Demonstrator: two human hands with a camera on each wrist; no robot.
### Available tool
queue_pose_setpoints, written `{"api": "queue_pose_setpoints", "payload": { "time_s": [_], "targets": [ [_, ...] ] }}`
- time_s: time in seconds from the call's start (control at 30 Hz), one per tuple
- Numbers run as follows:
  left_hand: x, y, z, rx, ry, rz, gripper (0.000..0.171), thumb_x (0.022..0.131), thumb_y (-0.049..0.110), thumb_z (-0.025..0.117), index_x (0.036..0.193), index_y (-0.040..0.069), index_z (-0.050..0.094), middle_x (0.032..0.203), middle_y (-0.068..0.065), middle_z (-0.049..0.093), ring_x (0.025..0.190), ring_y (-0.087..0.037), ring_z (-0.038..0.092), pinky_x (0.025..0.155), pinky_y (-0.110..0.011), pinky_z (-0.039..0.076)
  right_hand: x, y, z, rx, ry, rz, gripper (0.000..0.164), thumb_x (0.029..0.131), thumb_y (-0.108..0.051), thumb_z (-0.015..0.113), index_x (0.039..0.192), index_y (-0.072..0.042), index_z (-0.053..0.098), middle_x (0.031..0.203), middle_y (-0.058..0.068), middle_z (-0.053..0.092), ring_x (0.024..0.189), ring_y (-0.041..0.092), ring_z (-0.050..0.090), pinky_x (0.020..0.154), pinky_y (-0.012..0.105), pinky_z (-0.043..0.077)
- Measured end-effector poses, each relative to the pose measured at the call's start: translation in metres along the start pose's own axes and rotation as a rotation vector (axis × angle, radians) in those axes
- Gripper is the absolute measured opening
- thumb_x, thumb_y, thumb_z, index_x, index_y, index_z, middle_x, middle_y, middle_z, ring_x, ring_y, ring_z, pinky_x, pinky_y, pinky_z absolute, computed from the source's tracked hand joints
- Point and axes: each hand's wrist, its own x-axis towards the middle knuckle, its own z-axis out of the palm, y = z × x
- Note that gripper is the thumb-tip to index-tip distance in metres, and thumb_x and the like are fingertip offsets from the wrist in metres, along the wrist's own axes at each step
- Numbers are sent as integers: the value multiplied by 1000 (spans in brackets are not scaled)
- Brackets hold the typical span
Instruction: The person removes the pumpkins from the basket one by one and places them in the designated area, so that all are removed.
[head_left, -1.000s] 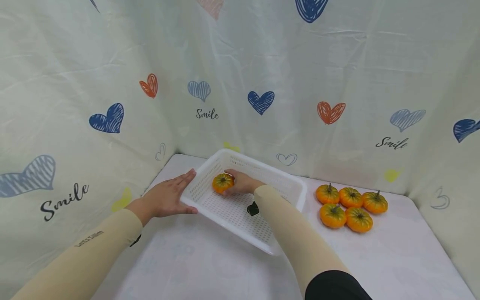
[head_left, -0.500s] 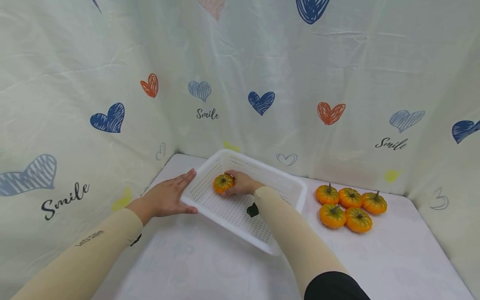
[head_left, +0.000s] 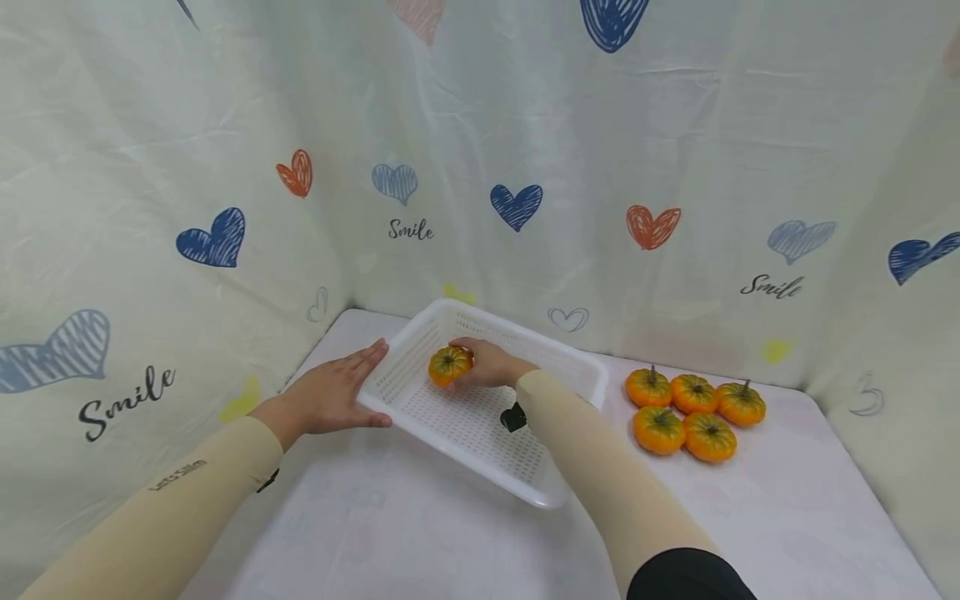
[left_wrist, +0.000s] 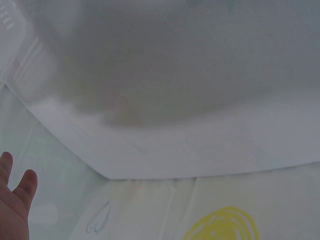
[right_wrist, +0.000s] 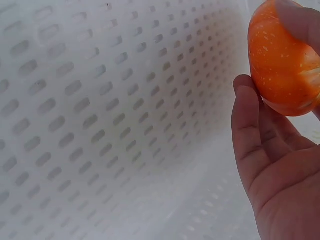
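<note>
Inside a white perforated plastic basket [head_left: 480,475], my right hand [head_left: 491,367] grips a small orange-and-green pumpkin [head_left: 448,367] near the basket's left end. The right wrist view shows the same pumpkin [right_wrist: 282,60] between thumb and fingers, beside the basket's slotted surface [right_wrist: 100,110]. My left hand [head_left: 333,396] lies against the basket's left rim with its fingers extended and thumb spread along the near side. Only part of the left hand [left_wrist: 15,205] appears at the edge of the left wrist view.
Several more small pumpkins [head_left: 709,437] sit grouped on the white table [head_left: 420,542] to the right of the basket. Behind the table hangs a pale curtain [head_left: 465,108] printed with hearts. A small black object [head_left: 513,417] shows beside my right wrist.
The right hand and its pumpkin have shifted very slightly to the right within the basket. The left hand stays at the rim, and the head view has turned a little.
</note>
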Motion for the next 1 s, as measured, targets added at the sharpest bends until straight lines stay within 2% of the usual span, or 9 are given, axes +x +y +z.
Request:
{"api": "queue_pose_setpoints", "payload": {
  "time_s": [0.27, 0.6, 0.8, 1.0],
  "targets": [
    [-2, 0, -1, -9, 4, 2, 121, 78, 86, 50, 159, 2, 16, 165, -12, 16, 145, -36, 29, 113, -53, 30, -18, -9, -16, -6, -41, -80, 84, 82, -22, 85, 153, -15, 40, 143, 6, 51, 122, 21, 52, 105, 36, 43],
    [-2, 1, 0, -1, 12, 5, 123, 77, 89, 44, 158, 2, 16, 165, -12, 16, 145, -37, 28, 112, -54, 32, -57, -22, -43, 1, -34, -126, 82, 82, -23, 84, 152, -22, 42, 137, 5, 52, 112, 21, 55, 91, 28, 51],
    [-2, 2, 0, -7, 12, 9, 122, 77, 88, 46, 158, 1, 17, 165, -12, 17, 145, -37, 29, 112, -55, 32, -81, -26, -64, 67, -39, -145, 82, 82, -23, 84, 151, -24, 41, 136, 8, 51, 107, 26, 59, 87, 30, 54],
    [-2, 1, 1, 4, 22, 14, 121, 78, 86, 49, 158, 1, 16, 165, -12, 17, 145, -36, 29, 112, -54, 32, -101, -23, -80, 78, -15, -151, 81, 83, -23, 84, 151, -26, 40, 135, 6, 53, 106, 27, 60, 86, 32, 55]
  ]
}}
